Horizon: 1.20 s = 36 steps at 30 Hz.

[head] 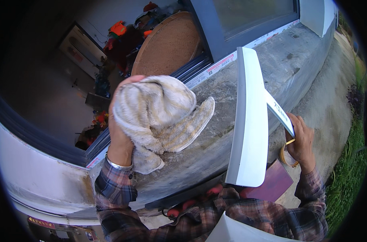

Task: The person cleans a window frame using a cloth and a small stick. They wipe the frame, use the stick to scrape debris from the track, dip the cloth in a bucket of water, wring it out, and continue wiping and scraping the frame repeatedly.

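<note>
My left hand (121, 133) holds a bunched, striped plush cloth (159, 106), off-white and tan with dirty patches, over the concrete window sill (216, 87). The cloth hides most of the fingers. On the other side, my right hand (301, 139) grips the handle of a white squeegee (252, 121). Its wide head stands lengthwise in front of the sill, with a grey blade edge facing the cloth. The handle bears writing. A bangle circles my left wrist.
A dark sliding window frame (189, 68) borders the sill. Inside leans a large round woven tray (171, 42). Below my right hand are a yellow-handled bucket (287, 155) and a dark red board (271, 183). Grass (346, 175) edges the concrete path.
</note>
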{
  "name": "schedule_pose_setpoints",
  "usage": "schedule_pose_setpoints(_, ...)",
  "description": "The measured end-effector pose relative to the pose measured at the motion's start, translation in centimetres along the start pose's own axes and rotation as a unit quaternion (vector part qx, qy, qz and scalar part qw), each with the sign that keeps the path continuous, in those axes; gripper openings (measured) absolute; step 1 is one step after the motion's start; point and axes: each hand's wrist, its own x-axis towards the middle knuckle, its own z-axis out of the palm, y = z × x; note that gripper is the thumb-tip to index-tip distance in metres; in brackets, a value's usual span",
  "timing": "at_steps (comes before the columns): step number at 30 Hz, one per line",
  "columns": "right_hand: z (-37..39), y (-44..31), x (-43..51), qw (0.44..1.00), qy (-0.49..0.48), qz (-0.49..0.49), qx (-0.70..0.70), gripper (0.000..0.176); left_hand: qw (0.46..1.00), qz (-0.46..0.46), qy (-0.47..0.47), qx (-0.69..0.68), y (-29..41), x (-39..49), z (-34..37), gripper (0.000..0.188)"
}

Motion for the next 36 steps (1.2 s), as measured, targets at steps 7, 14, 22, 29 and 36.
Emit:
schedule_pose_setpoints(7,0.6,2.1,-1.2,0.999,0.035,0.008,0.025,0.044,0.991,0.116,0.059,0.026,0.0,3.5,1.0,0.026)
schedule_pose_setpoints(14,1.6,2.9,-1.9,1.0,0.021,0.009,0.016,0.046,0.97,0.094,0.116,0.194,-3.4,10.1,2.3,0.024)
schedule_pose_setpoints(22,1.6,3.2,-2.3,1.0,-0.007,-0.004,-0.018,0.055,0.945,0.062,0.047,0.318,-8.9,17.3,4.2,0.027)
schedule_pose_setpoints(29,1.8,3.2,-2.2,0.999,-0.024,-0.021,-0.018,0.053,0.834,0.098,-0.01,0.543,-12.8,20.4,4.7,0.026)
schedule_pose_setpoints(36,2.0,2.3,-0.6,0.998,-0.05,-0.046,0.008,0.057,0.742,0.104,-0.103,0.655,-11.7,20.4,5.8,0.029)
